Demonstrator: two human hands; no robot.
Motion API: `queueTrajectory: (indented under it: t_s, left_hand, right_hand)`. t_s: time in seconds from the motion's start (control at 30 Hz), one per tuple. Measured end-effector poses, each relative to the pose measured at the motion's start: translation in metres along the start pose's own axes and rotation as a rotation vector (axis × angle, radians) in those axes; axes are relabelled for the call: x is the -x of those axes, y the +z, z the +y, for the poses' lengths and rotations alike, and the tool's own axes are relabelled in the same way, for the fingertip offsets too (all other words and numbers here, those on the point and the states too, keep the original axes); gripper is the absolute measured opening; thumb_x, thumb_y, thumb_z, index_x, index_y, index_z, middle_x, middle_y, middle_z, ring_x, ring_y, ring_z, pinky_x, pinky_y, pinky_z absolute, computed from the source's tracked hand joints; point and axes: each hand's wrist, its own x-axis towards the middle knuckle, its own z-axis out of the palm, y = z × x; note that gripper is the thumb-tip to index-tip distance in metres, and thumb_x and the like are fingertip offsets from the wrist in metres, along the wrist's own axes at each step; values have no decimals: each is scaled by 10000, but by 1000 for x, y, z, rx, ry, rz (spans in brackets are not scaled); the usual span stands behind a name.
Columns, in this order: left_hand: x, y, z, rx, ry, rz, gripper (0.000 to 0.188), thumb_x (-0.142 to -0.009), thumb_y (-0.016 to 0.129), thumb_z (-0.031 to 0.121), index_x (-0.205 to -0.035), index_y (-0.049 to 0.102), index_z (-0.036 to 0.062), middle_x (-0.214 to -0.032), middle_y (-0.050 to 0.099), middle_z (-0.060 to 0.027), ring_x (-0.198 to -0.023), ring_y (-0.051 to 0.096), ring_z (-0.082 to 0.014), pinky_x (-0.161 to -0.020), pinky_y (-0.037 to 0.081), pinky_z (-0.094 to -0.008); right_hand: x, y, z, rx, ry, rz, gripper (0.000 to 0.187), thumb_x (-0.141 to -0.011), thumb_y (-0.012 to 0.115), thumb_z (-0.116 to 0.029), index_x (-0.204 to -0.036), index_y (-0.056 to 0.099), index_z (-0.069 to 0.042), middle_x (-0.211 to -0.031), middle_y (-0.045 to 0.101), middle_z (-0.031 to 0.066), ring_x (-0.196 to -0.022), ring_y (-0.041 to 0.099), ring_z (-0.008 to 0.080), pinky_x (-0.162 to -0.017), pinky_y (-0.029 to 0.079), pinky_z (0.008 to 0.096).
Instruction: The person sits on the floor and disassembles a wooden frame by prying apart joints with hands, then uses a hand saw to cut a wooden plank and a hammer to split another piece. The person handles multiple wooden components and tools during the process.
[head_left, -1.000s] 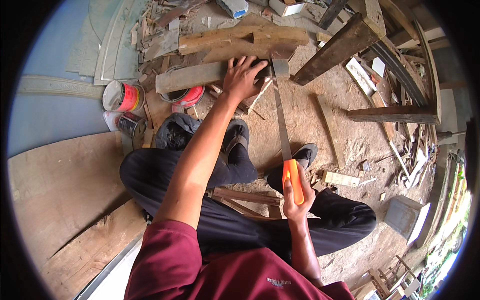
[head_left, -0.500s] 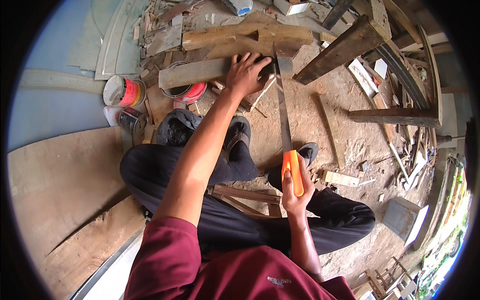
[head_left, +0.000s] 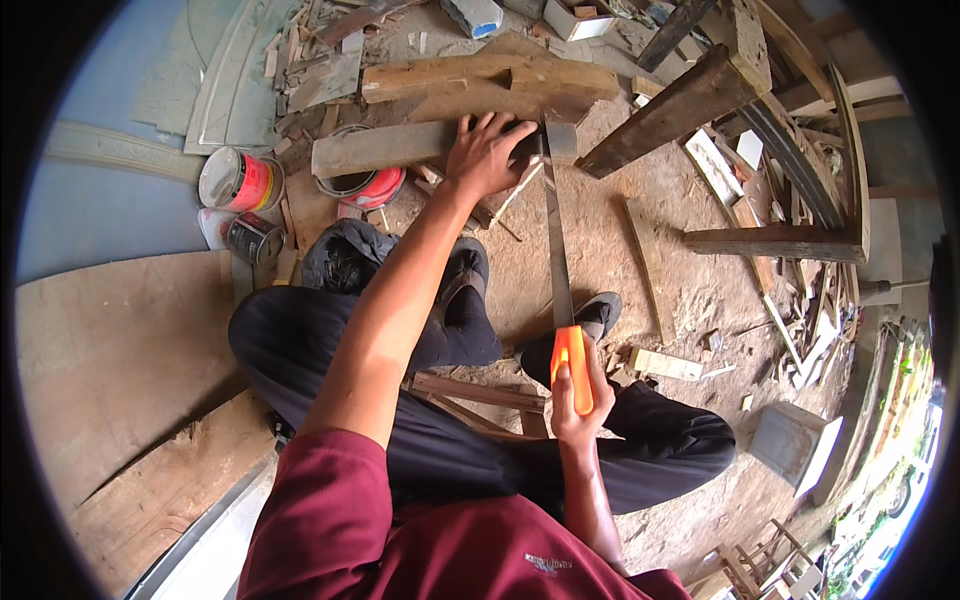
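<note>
In my right hand (head_left: 583, 405) is a handsaw (head_left: 558, 245), my fingers closed around its orange handle. Its long blade points away from me, and the tip end crosses the wooden plank (head_left: 375, 148) near the plank's right end. My left hand (head_left: 484, 158) bears down on that plank just left of the blade, fingers over its top and far edge. Beneath the plank is a wooden support, partly hidden by my hand. Beyond it lies a thicker, notched wooden beam (head_left: 440, 79).
Paint cans (head_left: 240, 180) stand at the left, one partly under the plank. A wooden frame (head_left: 680, 115) rises at the right, with scrap wood around it. A loose batten (head_left: 652, 270) lies on the floor. Plywood (head_left: 120, 350) leans at the lower left.
My right hand has pulled the handsaw back toward me, so less blade extends past the plank. My left hand stays on the plank; the whole view has shifted slightly.
</note>
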Motion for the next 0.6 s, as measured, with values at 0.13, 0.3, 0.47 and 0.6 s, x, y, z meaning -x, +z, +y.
queueTrajectory:
  t_s: [0.13,0.3,0.47,0.6]
  left_hand:
    - [-5,-9,7,88,-50,35,606,-821,665,500,-1283,548,125,-1255,584,-95,-1187,532,-286,-1026,346,-499]
    - [-4,-6,7,5,-45,43,656,-804,679,502,-1264,539,56,-1266,578,-99,-1192,528,-287,-1025,349,-497]
    - [-1,-2,5,-10,-55,-16,704,-802,661,540,-1314,521,78,-1299,557,-109,-1239,501,-290,-1039,340,-513]
    - [0,-1,3,-18,-23,48,693,-804,662,533,-1313,533,80,-1277,567,-98,-1216,511,-288,-1034,344,-511]
  right_hand:
    - [-13,4,0,18,-1,4,477,-901,572,-54,-1349,480,81,-923,677,116,-680,565,53,-646,485,210]
    - [-5,3,-4,1,-10,25,458,-921,562,-63,-1347,478,83,-870,662,85,-687,563,56,-640,482,209]
    - [-3,2,-10,3,47,18,451,-922,568,-81,-1336,491,81,-835,653,69,-682,569,65,-635,488,217]
    - [-1,2,7,79,-106,29,464,-925,561,-87,-1350,476,81,-792,641,56,-657,564,73,-616,483,225]
